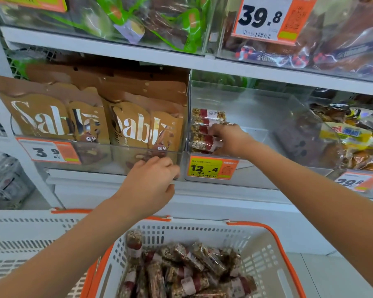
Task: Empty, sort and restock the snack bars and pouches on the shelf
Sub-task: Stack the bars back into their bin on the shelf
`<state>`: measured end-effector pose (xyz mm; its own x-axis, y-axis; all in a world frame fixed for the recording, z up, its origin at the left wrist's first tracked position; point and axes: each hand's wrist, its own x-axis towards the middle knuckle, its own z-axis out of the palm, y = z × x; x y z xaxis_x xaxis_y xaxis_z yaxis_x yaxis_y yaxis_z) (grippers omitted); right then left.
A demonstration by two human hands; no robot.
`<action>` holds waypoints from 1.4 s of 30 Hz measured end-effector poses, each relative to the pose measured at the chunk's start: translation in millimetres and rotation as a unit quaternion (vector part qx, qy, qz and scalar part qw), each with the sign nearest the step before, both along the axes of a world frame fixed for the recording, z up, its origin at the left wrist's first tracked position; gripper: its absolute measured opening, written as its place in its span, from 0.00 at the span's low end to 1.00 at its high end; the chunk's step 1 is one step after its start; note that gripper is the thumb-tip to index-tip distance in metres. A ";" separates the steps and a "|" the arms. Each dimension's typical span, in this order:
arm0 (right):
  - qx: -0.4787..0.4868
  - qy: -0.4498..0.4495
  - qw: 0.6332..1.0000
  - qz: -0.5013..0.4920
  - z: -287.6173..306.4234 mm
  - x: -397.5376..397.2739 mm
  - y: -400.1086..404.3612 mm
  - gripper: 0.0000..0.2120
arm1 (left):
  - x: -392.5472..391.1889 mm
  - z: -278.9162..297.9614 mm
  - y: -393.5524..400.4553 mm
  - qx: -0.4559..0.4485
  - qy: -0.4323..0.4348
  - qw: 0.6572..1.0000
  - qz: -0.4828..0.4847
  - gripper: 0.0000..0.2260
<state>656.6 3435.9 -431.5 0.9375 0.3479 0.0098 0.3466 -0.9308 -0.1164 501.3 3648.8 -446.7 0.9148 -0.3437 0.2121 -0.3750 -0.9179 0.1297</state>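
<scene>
Snack bars (205, 130), clear-wrapped with a grainy nut filling and a red-and-white label band, stand stacked against the left wall of a clear bin (256, 117) on the shelf (121, 53), and we have our right hand (228, 137) reaching into that bin with its fingers curled onto the stack, touching the bars at their label ends. More of the same bars (187, 269) lie jumbled in the white basket with orange rim (275, 239) below and between our two hands. Our left hand (151, 181) rests with bent fingers on the front lip of the neighbouring clear bin (108, 155), which holds upright brown pouches (91, 117) printed "Sablé"; whether it actually grips the lip we cannot tell. A yellow price tag reading 12.4 (212, 167) hangs just below our right hand. Right of that hand, another bin holds mixed wrapped snacks (349, 134). A second white basket (20, 237) sits left of our left forearm.
</scene>
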 end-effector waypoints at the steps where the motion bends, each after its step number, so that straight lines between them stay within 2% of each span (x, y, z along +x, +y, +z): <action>1: 0.007 0.000 1.000 0.001 1.6 -1.4 -2.4 0.28 | 0.8 -0.6 0.9 0.000 0.000 1.000 0.000 0.10; 4: 0.040 -0.008 0.999 0.007 12.6 -12.7 -9.6 0.27 | 2.1 -0.9 4.4 -0.006 0.006 1.000 0.007 0.10; 7: 0.138 -0.050 0.989 0.003 27.3 -47.0 -13.4 0.20 | -0.8 -3.4 5.2 -0.020 0.019 0.999 0.018 0.10; 10: 0.279 -0.175 0.944 -0.019 11.6 -105.4 -17.4 0.13 | -5.7 -21.7 1.8 -0.054 0.045 0.997 0.038 0.11; 12: 0.341 -0.226 0.912 -0.041 -31.6 -144.9 -17.9 0.10 | -10.3 -50.1 -3.8 -0.074 0.093 0.991 0.060 0.10; 13: 0.331 -0.220 0.916 -0.057 -62.3 -160.0 -18.2 0.09 | -14.3 -69.9 -6.9 -0.077 0.127 0.986 0.072 0.09; 14: 0.299 -0.173 0.936 -0.070 -96.3 -171.4 -19.0 0.09 | -20.3 -91.9 -9.8 -0.076 0.166 0.980 0.080 0.09; 16: 0.207 0.023 0.973 -0.103 -162.6 -192.4 -21.0 0.11 | -36.8 -138.0 -14.8 -0.062 0.240 0.965 0.085 0.06; 18: 0.129 0.172 0.967 -0.136 -219.3 -216.5 -26.1 0.18 | -57.0 -177.6 -18.8 -0.039 0.311 0.945 0.095 0.03; 21: 0.066 0.246 0.953 -0.166 -275.8 -253.1 -35.9 0.28 | -86.7 -228.6 -25.4 -0.070 0.383 0.910 0.139 0.03; 24: 0.022 0.238 0.959 -0.152 -293.6 -260.2 -31.6 0.31 | -110.5 -267.5 -29.4 -0.137 0.426 0.874 0.192 0.14; 26: 0.032 0.220 0.968 -0.119 -295.4 -250.8 -20.9 0.31 | -116.4 -284.8 -29.8 -0.150 0.427 0.859 0.241 0.23; 29: 0.028 0.221 0.972 -0.078 -305.6 -238.5 -4.4 0.31 | -109.0 -297.0 -35.4 -0.196 0.417 0.831 0.310 0.29; 31: 0.009 0.198 0.976 -0.085 -314.8 -239.0 -1.2 0.31 | -100.3 -302.8 -42.0 -0.188 0.429 0.817 0.337 0.37; 34: -0.015 0.167 0.982 -0.086 -325.8 -244.3 -3.0 0.30 | -93.9 -310.7 -51.3 -0.118 0.433 0.825 0.344 0.47; 37: -0.038 0.193 0.978 -0.067 -328.5 -242.6 1.2 0.29 | -95.3 -315.8 -56.3 -0.089 0.408 0.837 0.355 0.46; 42: -0.053 0.225 0.971 -0.065 -317.2 -224.7 14.5 0.19 | -95.4 -311.0 -54.8 -0.146 0.378 0.836 0.369 0.40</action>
